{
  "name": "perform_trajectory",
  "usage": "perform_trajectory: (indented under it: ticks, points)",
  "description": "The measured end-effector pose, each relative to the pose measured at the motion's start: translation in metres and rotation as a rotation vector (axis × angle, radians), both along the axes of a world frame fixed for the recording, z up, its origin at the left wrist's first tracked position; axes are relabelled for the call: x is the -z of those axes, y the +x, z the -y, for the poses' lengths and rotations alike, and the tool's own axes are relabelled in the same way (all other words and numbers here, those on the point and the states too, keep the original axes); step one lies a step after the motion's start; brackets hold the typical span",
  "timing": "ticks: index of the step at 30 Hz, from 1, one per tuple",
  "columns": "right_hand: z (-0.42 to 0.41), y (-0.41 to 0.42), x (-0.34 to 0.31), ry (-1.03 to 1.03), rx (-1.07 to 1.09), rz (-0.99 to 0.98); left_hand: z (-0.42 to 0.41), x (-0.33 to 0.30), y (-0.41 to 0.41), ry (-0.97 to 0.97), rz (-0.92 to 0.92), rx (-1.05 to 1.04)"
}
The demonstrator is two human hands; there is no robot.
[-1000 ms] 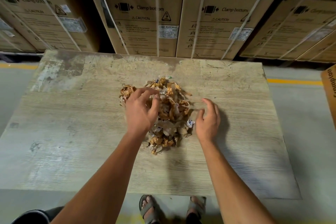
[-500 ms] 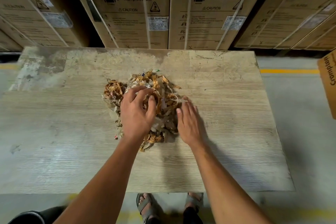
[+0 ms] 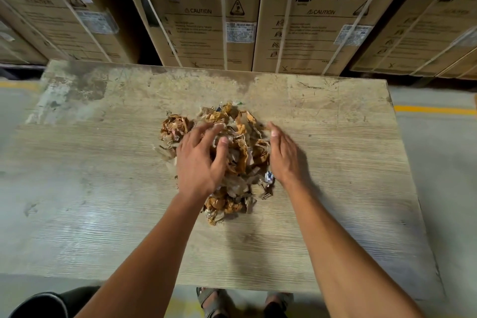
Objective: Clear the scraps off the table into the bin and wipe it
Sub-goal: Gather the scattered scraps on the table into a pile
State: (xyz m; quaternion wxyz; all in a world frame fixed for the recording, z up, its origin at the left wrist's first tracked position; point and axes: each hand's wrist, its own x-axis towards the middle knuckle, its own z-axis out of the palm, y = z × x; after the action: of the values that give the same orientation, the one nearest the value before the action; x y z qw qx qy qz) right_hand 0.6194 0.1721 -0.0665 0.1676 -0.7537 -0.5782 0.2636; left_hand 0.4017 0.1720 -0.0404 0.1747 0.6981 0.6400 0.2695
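In the middle of the table [image 3: 103, 214] lay the scraps [image 3: 240, 152], a loose heap of brown and grey paper bits. The left hand [image 3: 200, 160] rested on the heap's left side, fingers spread and bent a little, not yet closed on anything. The right hand [image 3: 285, 157] stood on edge against its right side, fingers straight. They seemed set that way to squeeze the heap together for lifting. No bin showed. Big boxes [image 3: 206, 20] stood behind the table.
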Motion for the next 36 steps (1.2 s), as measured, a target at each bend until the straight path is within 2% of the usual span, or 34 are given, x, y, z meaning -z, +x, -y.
perform_trajectory:
  ticks: [3,5,8,13,16,19,21,24,26,29,33,36]
  points:
    - [-0.017,-0.013,-0.018,0.124,0.072,-0.238,-0.011,-0.009,-0.009,0.063,0.072,-0.108]
    - [-0.036,-0.015,-0.028,0.136,0.041,-0.264,-0.028,-0.011,-0.022,0.046,0.086,-0.211]
    - [-0.068,-0.016,-0.039,0.009,-0.117,-0.219,-0.053,-0.003,-0.047,-0.081,0.135,-0.307]
    - [-0.113,-0.04,-0.014,-0.164,-0.342,-0.175,-0.068,0.022,-0.058,-0.279,0.304,-0.165]
    - [-0.115,-0.057,-0.011,-0.177,-0.42,-0.128,-0.06,0.024,-0.05,-0.331,0.399,-0.071]
    - [-0.108,-0.054,-0.02,-0.162,-0.386,-0.13,-0.053,0.021,-0.056,-0.302,0.463,-0.015]
    - [-0.103,-0.045,-0.025,-0.141,-0.338,-0.134,-0.053,0.016,-0.067,-0.259,0.501,-0.074]
    - [-0.086,-0.025,-0.023,-0.107,-0.123,-0.219,-0.047,0.017,-0.093,-0.192,0.505,-0.222]
    - [-0.069,-0.018,-0.019,-0.131,-0.038,-0.161,-0.04,0.022,-0.106,-0.196,0.486,-0.27]
    - [-0.05,-0.03,-0.017,-0.122,-0.073,-0.133,-0.028,0.03,-0.098,-0.256,0.486,-0.22]
    - [-0.042,-0.051,-0.01,-0.116,0.005,-0.139,-0.015,0.043,-0.067,-0.274,0.438,-0.097]
    - [-0.028,-0.026,0.002,0.0,0.082,-0.102,-0.011,0.037,-0.079,-0.239,0.545,-0.167]
